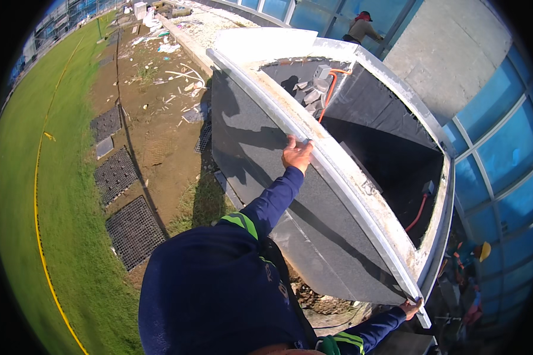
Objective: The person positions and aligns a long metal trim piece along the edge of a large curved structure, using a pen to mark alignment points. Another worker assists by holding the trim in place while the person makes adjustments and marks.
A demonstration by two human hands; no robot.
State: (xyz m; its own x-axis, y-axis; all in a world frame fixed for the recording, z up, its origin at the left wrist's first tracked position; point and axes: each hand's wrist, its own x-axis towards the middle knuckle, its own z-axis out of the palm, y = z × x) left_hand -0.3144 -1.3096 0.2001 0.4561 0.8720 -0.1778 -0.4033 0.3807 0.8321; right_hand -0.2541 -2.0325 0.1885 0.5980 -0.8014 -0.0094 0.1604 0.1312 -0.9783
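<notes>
A long, straight silvery metal bar (pixel 344 193) lies along the top edge of a planter-like box's wall. My left hand (pixel 297 154) grips the bar near its middle, with the fingers over its edge. My right hand (pixel 411 309) is closed around the bar close to its near end. Below the bar, the wall's outer face is clad in dark grey stone panels (pixel 314 248), crossed by shadows. The pale, rough wall top (pixel 331 148) shows beside the bar. Inside, the box has a black lining (pixel 385 127).
Orange conduits (pixel 329 97) and grey rubble (pixel 315 94) are inside the box. Black plastic grids (pixel 135 232) lie on soil beside grass, with a yellow line (pixel 38 219) farther left. One person (pixel 361 28) works beyond the box; another, in a yellow helmet (pixel 484 251), is at the right.
</notes>
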